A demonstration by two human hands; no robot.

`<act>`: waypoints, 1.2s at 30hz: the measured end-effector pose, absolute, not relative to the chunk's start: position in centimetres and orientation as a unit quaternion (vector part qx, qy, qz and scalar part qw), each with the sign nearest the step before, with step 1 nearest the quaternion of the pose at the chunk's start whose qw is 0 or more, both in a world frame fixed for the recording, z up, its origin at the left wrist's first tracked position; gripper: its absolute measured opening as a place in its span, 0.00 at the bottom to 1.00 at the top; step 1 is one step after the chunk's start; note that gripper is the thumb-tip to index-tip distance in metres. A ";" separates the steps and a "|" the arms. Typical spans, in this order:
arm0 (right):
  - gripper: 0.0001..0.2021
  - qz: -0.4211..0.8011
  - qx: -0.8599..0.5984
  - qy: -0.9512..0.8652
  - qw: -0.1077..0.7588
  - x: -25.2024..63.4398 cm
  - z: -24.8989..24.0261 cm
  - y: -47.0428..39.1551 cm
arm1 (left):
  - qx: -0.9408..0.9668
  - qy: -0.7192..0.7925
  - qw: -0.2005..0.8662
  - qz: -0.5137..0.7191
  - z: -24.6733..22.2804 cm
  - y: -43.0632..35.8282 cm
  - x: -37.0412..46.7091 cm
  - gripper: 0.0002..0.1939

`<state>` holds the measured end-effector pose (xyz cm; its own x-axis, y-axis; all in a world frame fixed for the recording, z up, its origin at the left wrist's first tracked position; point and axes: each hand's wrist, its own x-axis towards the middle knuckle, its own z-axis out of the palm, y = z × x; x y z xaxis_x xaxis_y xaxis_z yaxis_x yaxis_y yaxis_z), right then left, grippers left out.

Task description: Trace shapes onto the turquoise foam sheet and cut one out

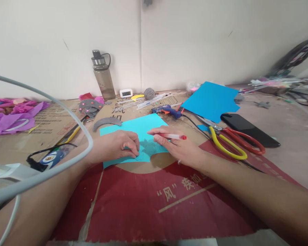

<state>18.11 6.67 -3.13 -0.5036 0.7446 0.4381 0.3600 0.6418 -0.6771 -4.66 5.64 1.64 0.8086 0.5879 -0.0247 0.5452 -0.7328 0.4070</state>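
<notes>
A light turquoise sheet (129, 131) lies on the cardboard, with a notch cut from its near edge. My left hand (122, 145) rests on it, fingers curled and tips pressed together at the paper; anything in them is hidden. In my right hand (179, 145) a white pen with a red end (173, 136) sits between thumb and fingers, red end pointing right. Between the hands is a darker star-like patch (146, 147) on the sheet; whether it is a piece or a shadow I cannot tell. A grey felt crescent (107, 122) touches the sheet's far left edge.
Yellow-and-red scissors (227, 138) and a black phone (248, 130) lie right, near a darker blue sheet (210, 100) and a glue gun (168, 110). A bottle (104, 78) and small clock (126, 93) stand behind. A white cable (88, 136) arcs across the left.
</notes>
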 end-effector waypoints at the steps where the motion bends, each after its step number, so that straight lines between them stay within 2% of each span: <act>1: 0.11 0.260 -0.332 -0.828 0.371 18.1 -3.1 6.6 | 0.928 0.307 0.204 0.051 1.7 5.6 -4.6 0.08; 7: 0.11 0.282 -0.295 -0.835 0.369 18.1 -2.6 6.1 | 0.923 0.315 0.217 0.038 2.0 5.5 -4.6 0.09; 19: 0.13 0.267 -0.150 -0.906 0.293 18.1 -2.4 5.3 | 0.921 0.326 0.213 0.030 1.9 5.6 -4.6 0.07; 28: 0.14 0.249 -0.163 -0.925 0.238 17.9 -2.6 5.1 | 0.925 0.315 0.210 0.034 1.9 5.5 -4.7 0.08; 31: 0.13 0.271 -0.175 -0.909 0.265 18.1 -2.4 5.3 | 0.928 0.304 0.210 0.047 1.7 5.7 -4.9 0.09; 36: 0.14 0.310 -0.283 -0.807 0.416 19.1 -2.2 6.7 | 0.926 0.308 0.216 0.042 1.6 5.8 -4.9 0.08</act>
<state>19.09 6.71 -2.15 -0.4935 0.7147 0.4956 0.1981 0.6473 -0.7361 -4.94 5.75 1.59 0.8074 0.5874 -0.0561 0.5514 -0.7173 0.4260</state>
